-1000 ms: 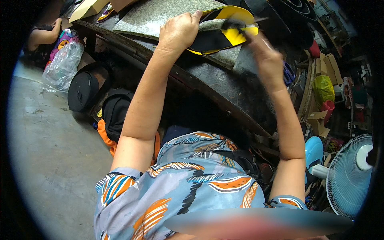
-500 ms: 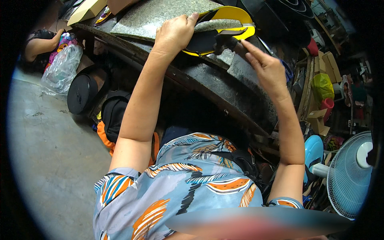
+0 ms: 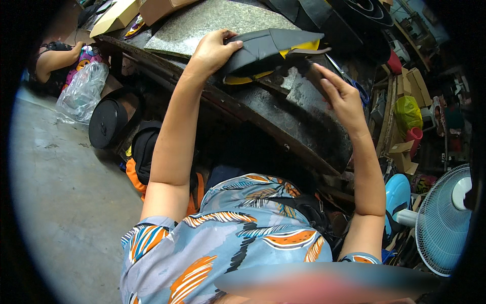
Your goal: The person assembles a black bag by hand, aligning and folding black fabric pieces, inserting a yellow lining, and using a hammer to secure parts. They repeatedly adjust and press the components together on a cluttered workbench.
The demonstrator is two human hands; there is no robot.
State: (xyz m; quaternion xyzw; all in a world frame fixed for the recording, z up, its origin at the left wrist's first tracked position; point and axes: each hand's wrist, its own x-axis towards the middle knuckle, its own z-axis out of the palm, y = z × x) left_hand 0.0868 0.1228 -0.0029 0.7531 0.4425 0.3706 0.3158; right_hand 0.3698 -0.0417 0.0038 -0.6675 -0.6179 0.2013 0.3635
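Note:
My left hand [image 3: 214, 49] is closed round the left end of a curved, flexible black piece with a yellow inner side [image 3: 263, 44]; its exact kind I cannot make out. The piece stands over the worktable, dark face up, with yellow showing along its lower edges. In my right hand [image 3: 342, 93] is a hammer [image 3: 318, 81], gripped by its brown handle. The dark hammer head lies against or just before the right end of the piece; contact cannot be told. A pale stone slab [image 3: 202, 25] lies behind on the table.
Blue-handled scissors [image 3: 362, 91] lie right of the hammer. At the left, a black roll of strap [image 3: 108, 121] and a clear plastic bag [image 3: 83, 91] stand near another person's arm [image 3: 56, 63]. A fan [image 3: 445, 218] stands at the right, cardboard boxes [image 3: 417, 86] behind it.
The black and yellow piece has been turned over, so its dark face now shows instead of the yellow inside. Both hands have shifted slightly toward me, still holding the piece and the hammer.

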